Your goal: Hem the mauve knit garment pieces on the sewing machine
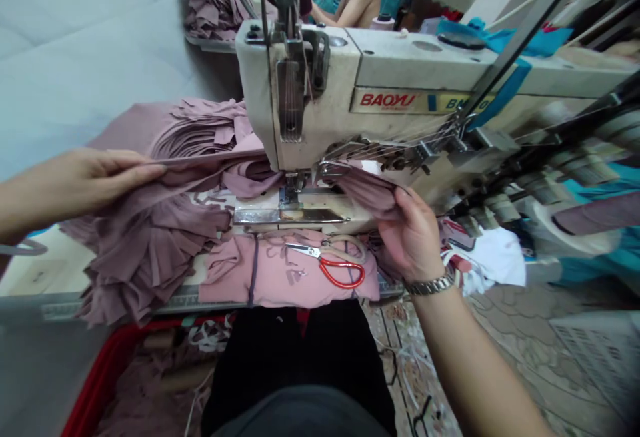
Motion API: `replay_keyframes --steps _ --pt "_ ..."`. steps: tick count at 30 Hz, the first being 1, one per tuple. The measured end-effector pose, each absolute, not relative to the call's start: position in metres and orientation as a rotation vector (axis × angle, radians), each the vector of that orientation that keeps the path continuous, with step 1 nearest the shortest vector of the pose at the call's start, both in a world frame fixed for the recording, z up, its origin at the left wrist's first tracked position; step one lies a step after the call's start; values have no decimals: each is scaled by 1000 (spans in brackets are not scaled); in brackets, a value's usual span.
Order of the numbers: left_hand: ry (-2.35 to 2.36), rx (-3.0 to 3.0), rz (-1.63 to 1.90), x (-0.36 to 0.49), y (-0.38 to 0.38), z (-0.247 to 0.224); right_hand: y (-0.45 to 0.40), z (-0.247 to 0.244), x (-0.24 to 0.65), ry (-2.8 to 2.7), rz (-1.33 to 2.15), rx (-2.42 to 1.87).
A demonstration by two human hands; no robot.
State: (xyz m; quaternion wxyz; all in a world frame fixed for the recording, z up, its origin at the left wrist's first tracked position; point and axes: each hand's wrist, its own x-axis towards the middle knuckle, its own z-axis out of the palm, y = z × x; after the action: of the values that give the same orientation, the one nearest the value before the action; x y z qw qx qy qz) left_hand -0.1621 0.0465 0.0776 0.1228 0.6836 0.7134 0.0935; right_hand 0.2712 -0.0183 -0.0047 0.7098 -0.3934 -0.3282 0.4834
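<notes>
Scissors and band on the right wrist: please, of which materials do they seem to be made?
Scissors: the blades look like smooth steel, silvery and bright; the red handle loop is glossy, perhaps plastic-coated or painted metal. Band: probably polished steel, from its shiny silver links.

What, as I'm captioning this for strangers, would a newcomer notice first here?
Probably the pale sewing machine across the middle, with its red lettering. Next, the red-handled scissors on the pink bundle in front of it. Then the mauve cloth, held by the left hand and right hand on either side of the needle area.
</notes>
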Motion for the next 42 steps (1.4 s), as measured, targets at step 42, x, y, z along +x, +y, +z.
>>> replay_keyframes --steps 42 --pt "1316 3109 616 9 -25 -3 -34 -11 201 -2454 -300 -1236"
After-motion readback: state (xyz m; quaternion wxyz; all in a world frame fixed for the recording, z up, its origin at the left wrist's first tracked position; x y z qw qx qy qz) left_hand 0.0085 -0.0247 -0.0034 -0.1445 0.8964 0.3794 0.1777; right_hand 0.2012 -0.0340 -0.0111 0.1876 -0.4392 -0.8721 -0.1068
